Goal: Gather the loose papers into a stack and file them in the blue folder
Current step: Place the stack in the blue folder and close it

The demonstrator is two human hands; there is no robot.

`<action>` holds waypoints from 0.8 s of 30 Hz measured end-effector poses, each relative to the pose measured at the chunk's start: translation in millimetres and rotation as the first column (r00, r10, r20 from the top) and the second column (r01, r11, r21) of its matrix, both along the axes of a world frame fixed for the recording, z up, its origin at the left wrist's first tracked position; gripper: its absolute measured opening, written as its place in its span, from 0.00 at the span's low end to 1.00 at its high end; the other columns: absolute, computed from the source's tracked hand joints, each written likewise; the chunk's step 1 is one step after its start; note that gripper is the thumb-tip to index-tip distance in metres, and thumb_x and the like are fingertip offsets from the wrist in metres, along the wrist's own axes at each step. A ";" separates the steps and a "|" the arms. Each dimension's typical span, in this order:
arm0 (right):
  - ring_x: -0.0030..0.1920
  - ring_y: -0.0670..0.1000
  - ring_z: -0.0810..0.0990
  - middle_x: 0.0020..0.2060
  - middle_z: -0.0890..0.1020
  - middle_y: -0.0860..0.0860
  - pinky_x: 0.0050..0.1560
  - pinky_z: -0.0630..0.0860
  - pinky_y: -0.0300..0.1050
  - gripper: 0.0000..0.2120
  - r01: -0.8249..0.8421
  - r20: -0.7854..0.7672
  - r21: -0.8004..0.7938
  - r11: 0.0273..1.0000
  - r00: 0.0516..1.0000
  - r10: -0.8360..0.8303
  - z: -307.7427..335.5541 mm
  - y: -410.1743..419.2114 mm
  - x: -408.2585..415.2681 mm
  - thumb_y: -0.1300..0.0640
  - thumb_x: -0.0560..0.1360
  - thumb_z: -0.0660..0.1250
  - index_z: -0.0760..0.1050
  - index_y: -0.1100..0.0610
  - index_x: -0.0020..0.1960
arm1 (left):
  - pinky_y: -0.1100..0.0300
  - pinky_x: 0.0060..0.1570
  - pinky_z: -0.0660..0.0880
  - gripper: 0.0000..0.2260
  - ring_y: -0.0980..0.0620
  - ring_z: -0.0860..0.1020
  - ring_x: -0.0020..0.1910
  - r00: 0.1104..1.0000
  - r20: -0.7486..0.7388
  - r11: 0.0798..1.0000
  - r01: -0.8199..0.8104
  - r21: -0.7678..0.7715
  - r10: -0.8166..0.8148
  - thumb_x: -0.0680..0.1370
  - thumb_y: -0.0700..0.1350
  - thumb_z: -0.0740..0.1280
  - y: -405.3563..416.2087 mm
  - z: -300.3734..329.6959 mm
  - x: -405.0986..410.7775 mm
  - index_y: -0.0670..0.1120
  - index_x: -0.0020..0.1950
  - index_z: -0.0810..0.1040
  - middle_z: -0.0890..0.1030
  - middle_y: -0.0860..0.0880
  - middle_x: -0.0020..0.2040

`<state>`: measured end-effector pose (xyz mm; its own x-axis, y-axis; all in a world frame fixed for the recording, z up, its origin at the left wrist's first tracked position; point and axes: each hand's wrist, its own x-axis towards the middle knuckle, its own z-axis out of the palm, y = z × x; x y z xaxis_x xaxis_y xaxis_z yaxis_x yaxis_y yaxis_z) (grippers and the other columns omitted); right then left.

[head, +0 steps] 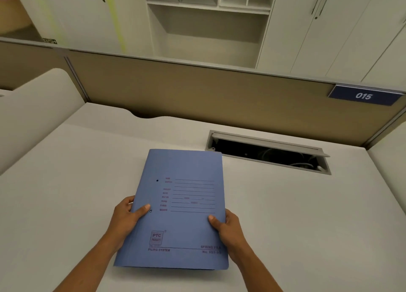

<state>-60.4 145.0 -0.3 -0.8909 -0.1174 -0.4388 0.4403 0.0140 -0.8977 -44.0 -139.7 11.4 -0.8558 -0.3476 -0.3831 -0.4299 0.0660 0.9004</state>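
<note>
The blue folder (182,206) is closed, cover up, with printed form lines and a logo on its front. It is held over the white desk (285,215) near the front middle. My left hand (126,217) grips its left edge, thumb on the cover. My right hand (228,228) grips its right edge, thumb on top as well. No loose papers show anywhere on the desk; whether any lie inside the folder is hidden.
An open cable hatch (268,152) is cut into the desk behind and right of the folder. A tan partition (197,94) with a blue "015" sign (363,96) closes the desk's far side. White shelves and cabinets stand beyond it.
</note>
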 end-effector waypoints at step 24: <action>0.48 0.53 0.80 0.51 0.79 0.51 0.39 0.77 0.41 0.17 0.298 -0.079 0.274 0.914 0.954 -0.288 -23.7 -114.1 -219.8 0.56 0.73 0.72 0.69 0.53 0.57 | 0.45 0.69 0.66 0.24 0.41 0.68 0.70 0.933 -0.021 0.711 0.258 -0.655 -0.358 0.74 0.49 0.72 -84.5 -40.5 -230.3 0.44 0.68 0.73 0.70 0.43 0.72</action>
<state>-280.2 30.9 -24.0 -0.8824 0.2741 -0.3823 0.4303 0.1420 -0.8914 -274.4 -224.2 -29.1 -0.9840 -0.1725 -0.0436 -0.1594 0.7463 0.6463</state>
